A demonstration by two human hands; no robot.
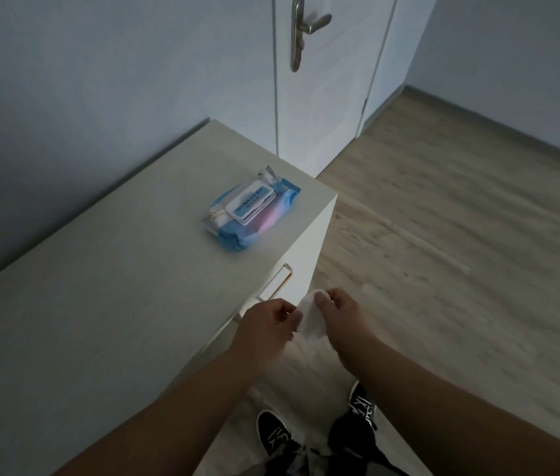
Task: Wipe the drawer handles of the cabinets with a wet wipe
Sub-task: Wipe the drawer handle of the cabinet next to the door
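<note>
Just below the middle of the frame, a small white wet wipe is held in the air between two bare hands, close to the front face of a pale cabinet. The wipe looks folded or bunched into a soft pad. The right hand pinches its upper edge between the thumb and curled fingers. The left hand grips its left side, also with curled fingers. Both forearms reach in from the lower edge of the frame.

Just above and left of the hands, a slim metal drawer handle runs along the cabinet front. The wipe is near it but apart from it.

Further up, toward the middle of the frame, a blue pack of wipes lies flat on the cabinet top, near its right edge, with its white flip lid closed.

At the bottom, between the forearms, two black shoes stand on a light wood-look floor, which fills the right side. At the top centre stands a white door with a metal lever handle. A plain bluish wall fills the upper left.
</note>
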